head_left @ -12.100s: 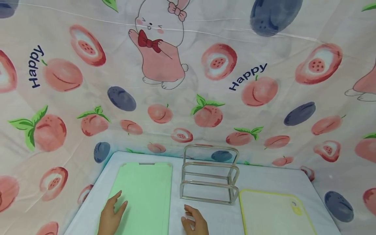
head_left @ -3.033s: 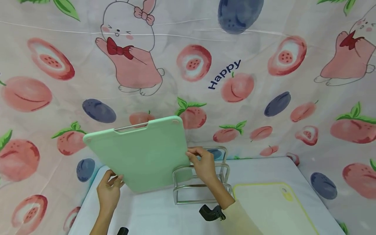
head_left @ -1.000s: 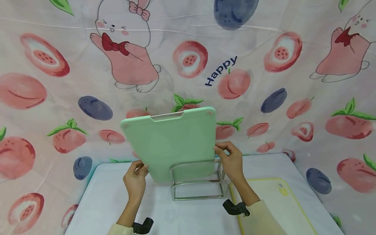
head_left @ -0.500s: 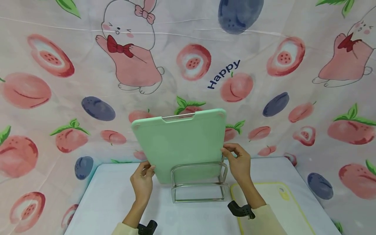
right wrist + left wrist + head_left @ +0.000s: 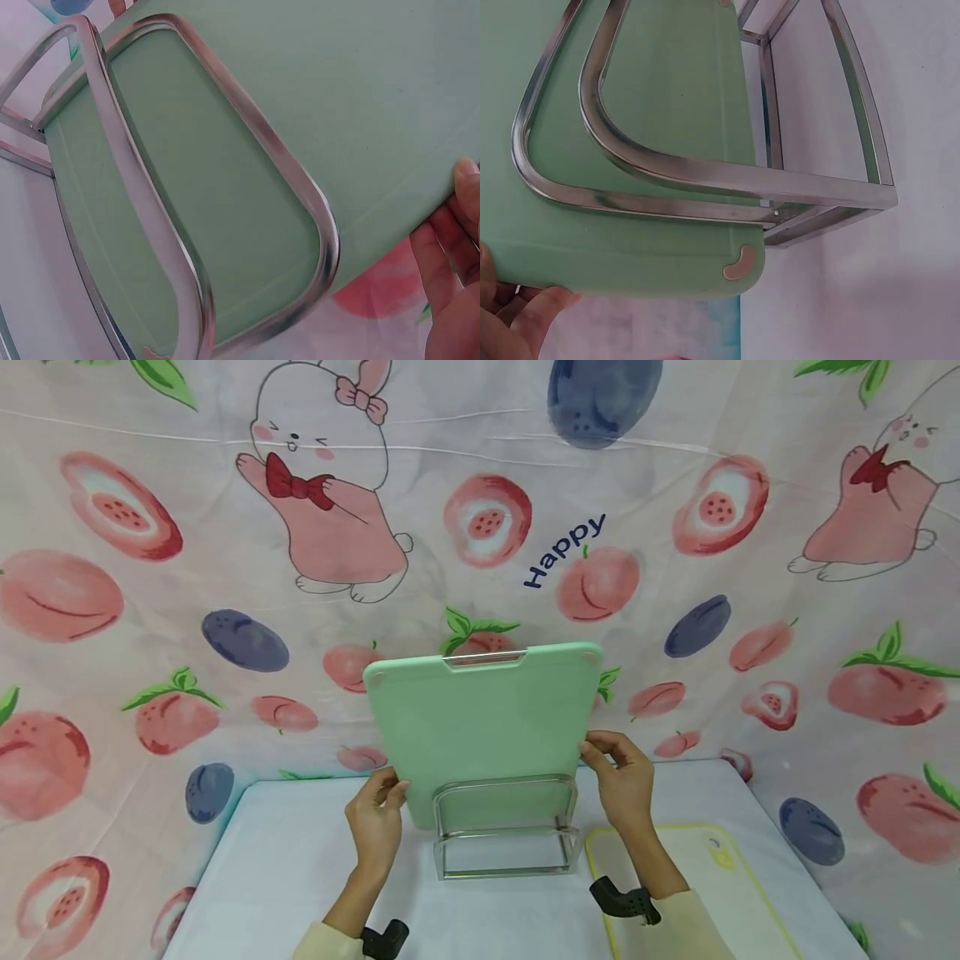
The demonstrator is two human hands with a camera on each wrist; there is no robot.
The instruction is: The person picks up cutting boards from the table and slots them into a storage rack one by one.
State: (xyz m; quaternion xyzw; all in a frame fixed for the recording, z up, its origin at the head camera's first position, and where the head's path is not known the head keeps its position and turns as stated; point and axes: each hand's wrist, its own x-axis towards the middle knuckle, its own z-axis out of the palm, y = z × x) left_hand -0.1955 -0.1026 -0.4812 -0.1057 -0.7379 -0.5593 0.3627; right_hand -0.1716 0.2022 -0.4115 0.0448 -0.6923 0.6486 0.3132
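A pale green cutting board (image 5: 483,718) stands nearly upright, leaning back a little, its slotted handle edge on top. Its lower part is behind the middle hoop of a metal rack (image 5: 510,872). My left hand (image 5: 377,818) pinches the board's left edge between thumb and fingers, low down. On the right edge, slightly higher, my right hand (image 5: 621,772) pinches it too. In the left wrist view the board's rounded bottom corner, with a tan pad (image 5: 739,264), sticks out past the rack's side. The right wrist view shows two rack hoops (image 5: 135,172) in front of the board.
A whitish cutting board with a yellow rim (image 5: 750,877) lies flat on the white table (image 5: 300,852) at the right, partly under my right forearm. Behind the table hangs a fruit-and-rabbit patterned cloth (image 5: 465,427). The rack's front slot holds no board.
The green board, flat on the table at the left in the oldest frame, is now raised in the rack. Over the last second both hands have shifted it rightward, and it stands straighter.
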